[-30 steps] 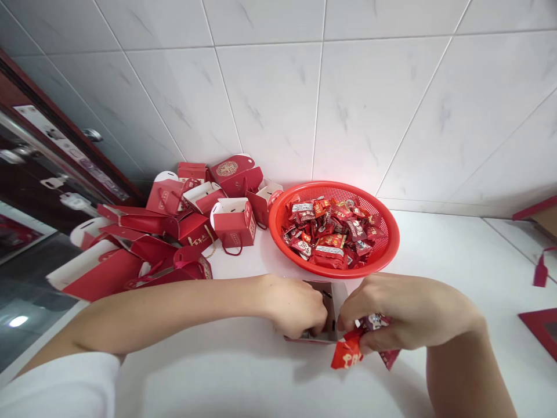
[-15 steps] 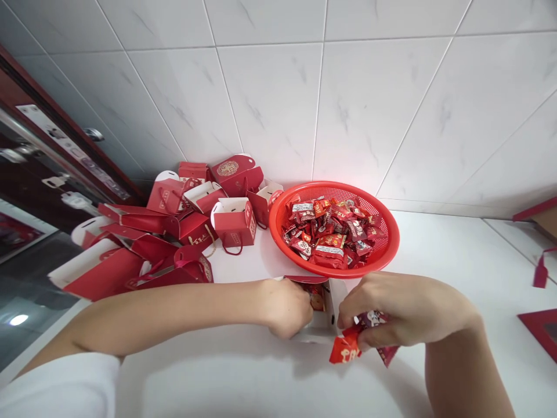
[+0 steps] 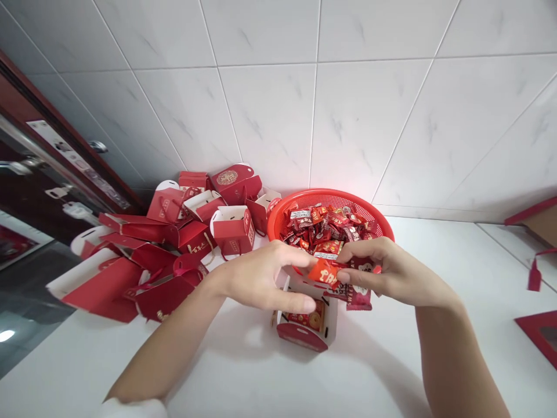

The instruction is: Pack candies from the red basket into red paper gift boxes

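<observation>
My right hand pinches several wrapped candies above the basket's near rim. One is a small orange-red candy packet with gold lettering; another is a dark red candy packet that hangs below the fingers. My left hand is open, thumb spread from the fingers, its fingertips at the left edge of the orange-red packet. Whether they touch it, I cannot tell. Under both hands stands an open red gift box with a white inside. In it lies a red packet with a biscuit picture.
A red plastic basket full of wrapped sweets stands behind the box, near the tiled wall. Several red gift boxes are heaped at the left. Red card pieces lie at the right edge. A dark door frame rises far left.
My left hand has come up out of the box, and its fingers have opened. My right hand has moved up and slightly left with the candies. The box now stands turned and lower in view.
</observation>
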A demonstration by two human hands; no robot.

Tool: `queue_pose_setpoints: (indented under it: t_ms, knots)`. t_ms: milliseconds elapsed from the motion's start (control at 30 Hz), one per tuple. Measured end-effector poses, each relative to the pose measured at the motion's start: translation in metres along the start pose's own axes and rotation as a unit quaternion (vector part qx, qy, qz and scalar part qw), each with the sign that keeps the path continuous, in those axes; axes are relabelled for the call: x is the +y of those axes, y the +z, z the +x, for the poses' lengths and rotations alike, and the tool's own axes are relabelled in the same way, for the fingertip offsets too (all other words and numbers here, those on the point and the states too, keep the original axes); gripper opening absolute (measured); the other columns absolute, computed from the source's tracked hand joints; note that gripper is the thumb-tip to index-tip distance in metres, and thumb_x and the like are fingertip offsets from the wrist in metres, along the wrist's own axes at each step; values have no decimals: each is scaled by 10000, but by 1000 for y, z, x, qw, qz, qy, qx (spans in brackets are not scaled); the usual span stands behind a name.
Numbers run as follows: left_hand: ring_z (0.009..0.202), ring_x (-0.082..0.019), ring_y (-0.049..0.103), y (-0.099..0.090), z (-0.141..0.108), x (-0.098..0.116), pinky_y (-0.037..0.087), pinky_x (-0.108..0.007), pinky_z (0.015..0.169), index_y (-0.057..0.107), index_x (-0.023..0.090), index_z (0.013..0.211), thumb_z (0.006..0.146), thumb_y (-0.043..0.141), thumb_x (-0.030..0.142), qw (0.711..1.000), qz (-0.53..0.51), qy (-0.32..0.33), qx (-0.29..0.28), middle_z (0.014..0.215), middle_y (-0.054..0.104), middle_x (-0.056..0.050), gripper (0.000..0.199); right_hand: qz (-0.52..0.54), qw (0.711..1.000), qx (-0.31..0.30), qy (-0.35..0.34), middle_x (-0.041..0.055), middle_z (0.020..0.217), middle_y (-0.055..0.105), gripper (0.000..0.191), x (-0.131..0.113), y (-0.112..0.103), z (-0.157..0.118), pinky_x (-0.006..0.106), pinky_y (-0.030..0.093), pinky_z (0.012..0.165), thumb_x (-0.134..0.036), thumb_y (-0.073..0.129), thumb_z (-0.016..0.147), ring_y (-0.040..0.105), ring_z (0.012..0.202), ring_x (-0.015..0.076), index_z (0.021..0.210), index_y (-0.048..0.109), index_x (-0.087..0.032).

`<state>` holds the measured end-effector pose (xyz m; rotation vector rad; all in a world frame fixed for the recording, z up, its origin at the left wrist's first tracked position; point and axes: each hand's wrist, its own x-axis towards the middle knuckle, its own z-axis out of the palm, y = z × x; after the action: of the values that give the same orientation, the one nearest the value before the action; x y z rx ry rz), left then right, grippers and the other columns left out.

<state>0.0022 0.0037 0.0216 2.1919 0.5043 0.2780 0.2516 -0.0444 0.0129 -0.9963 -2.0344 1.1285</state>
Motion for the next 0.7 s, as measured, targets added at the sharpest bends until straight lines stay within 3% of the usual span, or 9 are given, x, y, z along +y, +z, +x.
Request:
queue_pose_setpoints:
  t_ms: [100,233,367,533,700]
  knots:
    - [839,-183,642,14,2,1,515,-270,757,712,162,924,846,744,440,993,-26,-30,108,891,703,-22,290,20,999,25,40,-29,623,548,264,-2,4,1,184,360,428,-390,705,930,438,523,78,817,679,-153]
    - [837,-172,645,26,8,2,522,-275,766,715,160,915,908,669,384,975,-80,-42,202,888,711,-34,228,60,996,40,57,-9,660,595,271,-2,4,2,182,423,429,-412,720,915,498,538,88,867,703,-146]
    - [788,-151,622,23,9,-1,507,-255,718,699,158,872,859,657,296,964,-134,-57,221,838,690,-24,146,101,990,66,67,3,690,610,279,0,0,2,206,488,461,-423,730,909,567,573,111,871,702,-148]
    - [656,-139,617,22,6,-10,507,-245,599,627,173,844,770,633,216,949,-226,-118,186,735,636,7,86,108,988,106,42,-14,683,575,232,-1,0,3,216,481,476,-376,754,894,541,566,100,850,711,-153]
    - [792,-136,645,30,6,-15,528,-236,691,689,180,991,794,768,341,966,-165,-94,177,975,704,-21,266,106,988,104,39,-2,709,609,200,-1,6,7,223,493,511,-344,751,899,553,592,103,845,718,-154]
